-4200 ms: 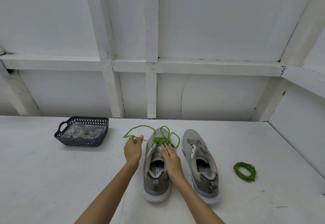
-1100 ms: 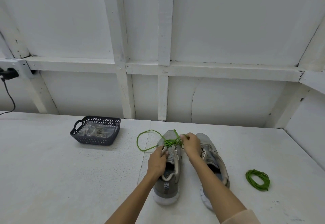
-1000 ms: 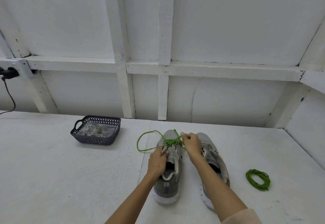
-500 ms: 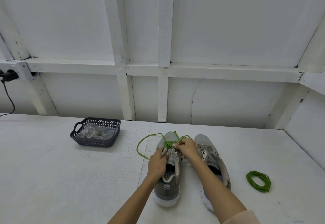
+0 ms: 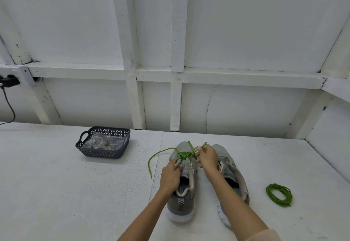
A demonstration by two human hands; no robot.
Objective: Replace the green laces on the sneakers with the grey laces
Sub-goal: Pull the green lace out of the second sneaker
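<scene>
- Two grey sneakers stand side by side on the white table (image 5: 56, 193), with their toes pointing away from the person.
- Far out to the left of the left hand (image 5: 170, 176), a dark basket (image 5: 103, 153) holds a clear bag (image 5: 103, 143) of pale laces. Their exact colour cannot be told.
- To the right of the right forearm and well apart from the shoes, a green coil (image 5: 279, 197) of lace lies flat on the table.
- Much farther left, on the wall frame, sits a black plug (image 5: 8, 80) with a cable hanging from it.
- The right forearm crosses over the right sneaker (image 5: 230, 167) and hides its inner side. The left hand covers the left edge of the left sneaker (image 5: 181, 203).
- On the left sneaker, the green lace (image 5: 184, 154) is bunched in the eyelets nearest the toe. The eyelets below that show no lace, and the tongue is exposed.
- One loose end of the lace arcs out to the left of the left hand and drops onto the table.
- The right sneaker shows no lace.
- The left hand has its fingers curled over the left rim of the left sneaker's opening and grips it just below the bunched lace.
- The right hand (image 5: 207, 157) holds the other lace end in a narrow pinch just beyond the bunch, with the tip poking out past the fingers.
</scene>
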